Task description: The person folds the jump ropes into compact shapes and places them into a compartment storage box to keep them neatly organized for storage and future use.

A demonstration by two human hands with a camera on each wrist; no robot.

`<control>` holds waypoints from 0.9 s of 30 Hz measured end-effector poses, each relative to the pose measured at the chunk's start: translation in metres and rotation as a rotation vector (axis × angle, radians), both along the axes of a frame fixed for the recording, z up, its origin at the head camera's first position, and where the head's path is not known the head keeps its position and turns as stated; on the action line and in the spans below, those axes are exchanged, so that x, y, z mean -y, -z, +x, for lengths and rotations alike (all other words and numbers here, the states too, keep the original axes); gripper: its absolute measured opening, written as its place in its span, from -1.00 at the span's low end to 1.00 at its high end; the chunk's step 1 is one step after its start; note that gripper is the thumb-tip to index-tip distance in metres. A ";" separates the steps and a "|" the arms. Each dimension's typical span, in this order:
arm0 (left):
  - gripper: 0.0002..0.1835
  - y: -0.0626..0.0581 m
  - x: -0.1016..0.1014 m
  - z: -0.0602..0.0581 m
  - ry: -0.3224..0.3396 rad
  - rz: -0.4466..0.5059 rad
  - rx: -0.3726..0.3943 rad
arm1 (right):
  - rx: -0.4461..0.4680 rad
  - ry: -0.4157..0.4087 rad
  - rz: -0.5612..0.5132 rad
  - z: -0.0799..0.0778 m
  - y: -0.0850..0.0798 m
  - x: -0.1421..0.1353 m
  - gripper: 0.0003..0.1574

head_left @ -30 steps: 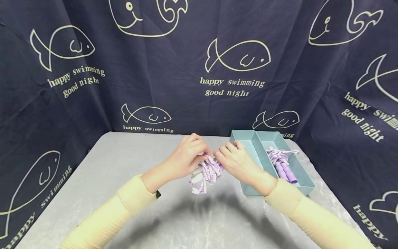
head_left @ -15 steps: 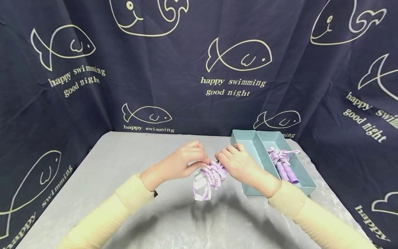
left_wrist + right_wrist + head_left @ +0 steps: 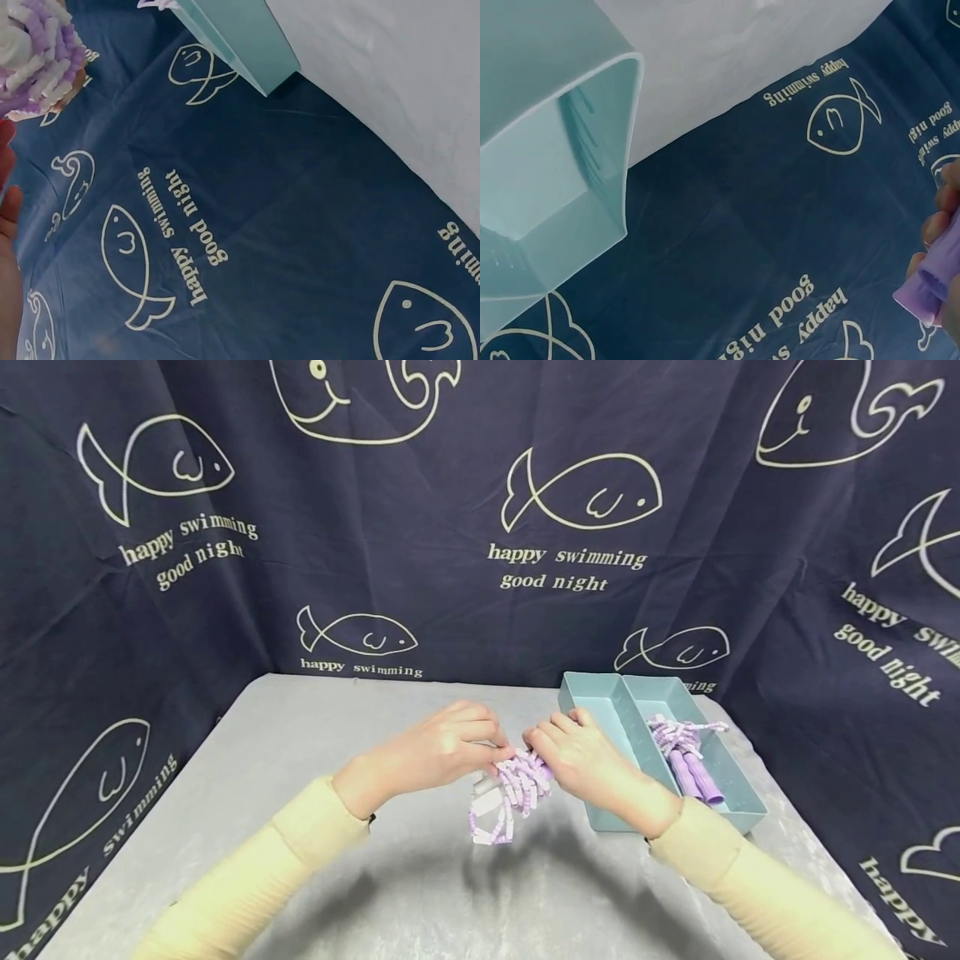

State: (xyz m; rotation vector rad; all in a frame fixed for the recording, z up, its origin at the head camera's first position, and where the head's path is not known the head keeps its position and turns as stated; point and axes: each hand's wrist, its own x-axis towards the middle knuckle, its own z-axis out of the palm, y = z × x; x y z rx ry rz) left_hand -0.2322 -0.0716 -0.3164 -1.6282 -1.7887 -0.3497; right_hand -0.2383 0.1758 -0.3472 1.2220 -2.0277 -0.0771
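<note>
A beaded jump rope (image 3: 523, 781) in purple and white hangs bundled between my hands above the table. My left hand (image 3: 442, 745) pinches the bundle at its upper left with thumb and fingers. Its purple handles (image 3: 934, 285), seen in the right wrist view, are in the grip of my right hand (image 3: 581, 758). Below the left fingers dangles a loose beaded loop, beside a whitish piece (image 3: 487, 797) whose kind I cannot tell. In the left wrist view the bundled beads (image 3: 49, 64) show at the upper left; the left hand is mostly cut off.
To the right stands a teal two-compartment box (image 3: 636, 722). A second beaded jump rope (image 3: 677, 735) with purple handles (image 3: 696, 777) lies in its right compartment. Grey cloth (image 3: 337, 860) covers the table, and a dark fish-print curtain (image 3: 450, 568) surrounds it.
My left hand and the jump rope have come down and slightly to the right. The right hand keeps its grip with little movement. The loop hangs lower.
</note>
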 end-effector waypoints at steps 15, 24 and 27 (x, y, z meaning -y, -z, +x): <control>-0.90 -0.003 -0.006 0.002 0.121 -0.016 0.231 | -0.064 0.000 0.080 -0.001 -0.005 0.001 -0.86; -0.89 -0.006 -0.011 -0.002 0.147 -0.015 0.395 | -0.045 -0.034 0.102 0.003 -0.002 0.003 -0.80; -0.89 -0.007 -0.014 -0.001 0.116 -0.012 0.438 | -0.034 -0.043 0.096 0.004 -0.003 0.004 -0.81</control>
